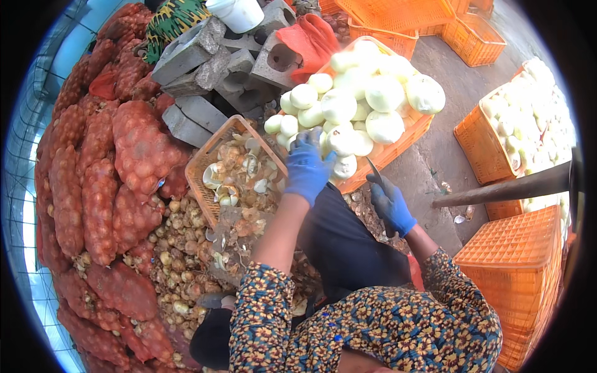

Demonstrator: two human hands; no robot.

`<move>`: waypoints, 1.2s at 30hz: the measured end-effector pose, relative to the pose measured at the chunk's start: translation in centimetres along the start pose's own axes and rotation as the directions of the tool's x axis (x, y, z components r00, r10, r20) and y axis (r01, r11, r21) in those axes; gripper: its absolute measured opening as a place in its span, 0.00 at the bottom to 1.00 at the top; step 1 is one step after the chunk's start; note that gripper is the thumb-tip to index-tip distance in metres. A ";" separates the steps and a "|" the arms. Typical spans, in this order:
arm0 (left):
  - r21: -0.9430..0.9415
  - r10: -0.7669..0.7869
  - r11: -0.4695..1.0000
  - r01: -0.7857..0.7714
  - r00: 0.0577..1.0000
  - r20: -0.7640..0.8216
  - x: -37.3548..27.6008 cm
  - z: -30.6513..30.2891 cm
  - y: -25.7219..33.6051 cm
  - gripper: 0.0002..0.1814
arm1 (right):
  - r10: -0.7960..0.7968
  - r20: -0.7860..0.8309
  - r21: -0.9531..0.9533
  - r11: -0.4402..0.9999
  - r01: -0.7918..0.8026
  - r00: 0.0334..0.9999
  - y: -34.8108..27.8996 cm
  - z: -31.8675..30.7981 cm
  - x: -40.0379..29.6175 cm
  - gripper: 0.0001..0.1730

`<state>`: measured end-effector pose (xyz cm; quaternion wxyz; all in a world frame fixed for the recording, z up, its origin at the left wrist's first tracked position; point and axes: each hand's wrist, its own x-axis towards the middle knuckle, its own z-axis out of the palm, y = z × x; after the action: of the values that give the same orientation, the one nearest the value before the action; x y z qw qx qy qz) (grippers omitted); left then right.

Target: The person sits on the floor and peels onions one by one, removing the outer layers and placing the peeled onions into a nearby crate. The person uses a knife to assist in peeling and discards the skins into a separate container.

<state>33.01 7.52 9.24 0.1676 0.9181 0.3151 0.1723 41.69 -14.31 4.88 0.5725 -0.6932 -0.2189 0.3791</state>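
Note:
My left hand, in a blue glove with grey fingertips, reaches onto the near side of a heap of peeled white onions. Its fingers touch the pile; whether they grip an onion is hidden. The onions fill an orange plastic crate in front of me, heaped above its rim. Just right of that crate, my gloved right hand is closed around a knife, its blade pointing up and away from me. A smaller, pale orange basket holding papery skins and onion scraps stands left of my left hand.
Loose unpeeled onions cover the ground at left, beside stacked red mesh sacks of onions. Concrete blocks stand beyond the basket. At right are another filled crate, an upturned orange crate and a dark pole.

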 end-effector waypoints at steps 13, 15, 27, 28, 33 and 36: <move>-0.680 -0.721 0.613 0.402 0.637 -0.273 -26.8 -5.7 -17.3 0.16 | -0.564 0.068 -0.588 0.644 0.489 0.823 -6.5 1.3 11.4 0.19; -0.705 -0.767 0.562 0.433 0.591 -0.249 -30.2 -4.8 -17.9 0.15 | -0.567 0.243 -0.707 0.452 0.544 0.787 -7.7 1.3 13.6 0.17; -0.882 -0.912 0.338 0.329 0.347 -0.219 -39.6 -5.0 -19.6 0.16 | -0.560 0.410 -0.554 0.474 0.684 0.720 -15.5 4.7 14.6 0.13; -0.914 -0.931 0.287 0.289 0.308 -0.195 -40.5 -5.2 -20.2 0.16 | -0.550 0.443 -0.619 0.383 0.685 0.708 -14.8 4.3 15.0 0.14; -0.992 -0.984 0.069 0.108 0.173 -0.049 -41.8 -4.7 -21.8 0.14 | -0.378 0.316 -0.877 0.233 0.420 0.870 -10.3 2.0 15.3 0.16; -0.997 -0.978 0.013 0.080 0.210 0.004 -41.8 -4.4 -23.1 0.15 | -0.380 0.277 -0.838 0.353 0.415 0.882 -9.2 1.1 16.9 0.14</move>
<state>-11.93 -0.96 -5.26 0.5266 0.2167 0.5854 0.5772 52.49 1.11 9.01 0.2020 -0.8054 -0.5525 0.0725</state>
